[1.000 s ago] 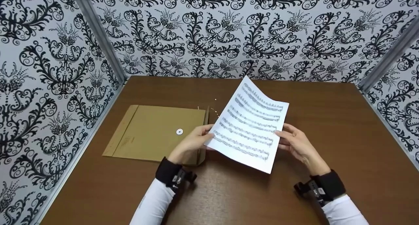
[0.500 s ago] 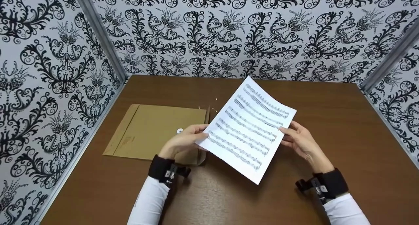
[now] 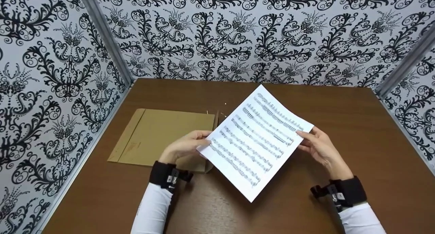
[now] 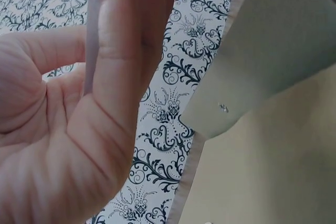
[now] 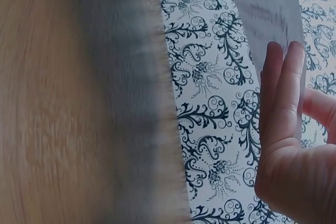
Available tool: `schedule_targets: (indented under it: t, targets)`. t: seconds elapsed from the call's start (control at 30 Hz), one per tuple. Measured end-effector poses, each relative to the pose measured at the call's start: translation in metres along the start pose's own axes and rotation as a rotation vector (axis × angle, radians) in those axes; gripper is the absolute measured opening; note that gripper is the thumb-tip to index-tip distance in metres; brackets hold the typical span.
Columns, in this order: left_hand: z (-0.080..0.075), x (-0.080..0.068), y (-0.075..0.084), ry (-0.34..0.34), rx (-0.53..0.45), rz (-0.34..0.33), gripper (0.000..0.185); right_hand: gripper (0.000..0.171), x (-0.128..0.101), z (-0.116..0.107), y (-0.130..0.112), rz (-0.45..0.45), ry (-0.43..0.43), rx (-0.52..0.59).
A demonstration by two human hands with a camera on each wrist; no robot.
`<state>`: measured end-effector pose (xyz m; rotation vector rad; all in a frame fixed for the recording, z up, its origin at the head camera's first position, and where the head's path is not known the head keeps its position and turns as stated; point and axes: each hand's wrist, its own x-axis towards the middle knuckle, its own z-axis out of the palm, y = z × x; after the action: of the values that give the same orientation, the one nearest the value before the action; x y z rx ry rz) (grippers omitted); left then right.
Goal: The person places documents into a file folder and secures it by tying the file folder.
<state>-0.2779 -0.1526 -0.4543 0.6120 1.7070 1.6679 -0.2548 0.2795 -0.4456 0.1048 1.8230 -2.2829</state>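
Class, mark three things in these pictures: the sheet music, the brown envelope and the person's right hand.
Sheet music (image 3: pixel 255 140), head view: middle of the printed side.
Brown envelope (image 3: pixel 159 128), head view: its upward-facing side.
Right hand (image 3: pixel 321 149), head view: middle of the hand.

A white sheet of printed music (image 3: pixel 255 144) slants, print upward, between left hand (image 3: pixel 184 145) and right hand (image 3: pixel 323 151).

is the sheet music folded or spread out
Spread out: the sheet music shows its printed face, with no fold visible, between left hand and right hand.
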Motion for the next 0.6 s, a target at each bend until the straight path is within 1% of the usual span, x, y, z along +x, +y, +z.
schedule_targets:
  t: [0.17,0.27,0.4,0.6]
  targets:
    - [-0.004,-0.003,-0.002,-0.019,0.010,-0.008,0.047,0.020,-0.001,-0.005,0.002,0.006,0.001,-0.005]
    - [-0.006,-0.004,-0.003,-0.027,0.020,-0.012,0.045,0.021,-0.001,-0.008,0.004,0.008,-0.027,-0.041]
    - [-0.005,-0.006,-0.002,-0.033,0.069,-0.019,0.045,0.021,0.000,-0.012,0.007,0.008,-0.103,-0.076]
    - [-0.003,-0.006,0.001,-0.012,0.127,-0.044,0.047,0.020,0.001,-0.017,0.010,0.025,-0.246,-0.100]
